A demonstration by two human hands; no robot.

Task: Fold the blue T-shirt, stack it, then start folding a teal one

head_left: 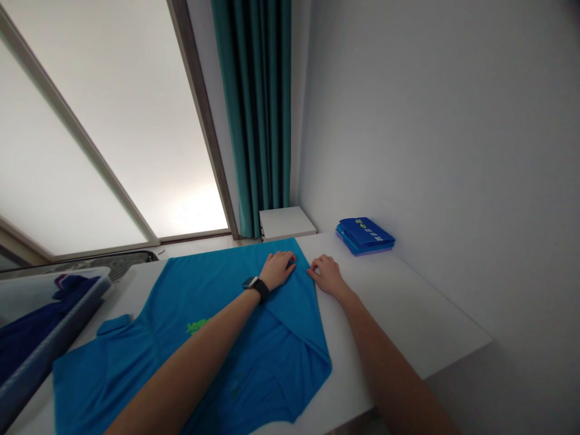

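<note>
A bright blue shirt with green lettering lies spread over the white table, its right part folded over on itself. My left hand, with a dark-banded watch on the wrist, rests on the shirt near its far right corner. Its fingers are curled in and pinch the cloth there. Just to the right, my right hand is at the shirt's right edge, thumb and fingers closed on the fabric. My forearms cover part of the shirt's front and lettering.
A folded stack of blue cloth items sits on the white table by the wall. At left stands a plastic bin with dark blue clothing inside. Beyond the table are a low white cabinet and a teal curtain.
</note>
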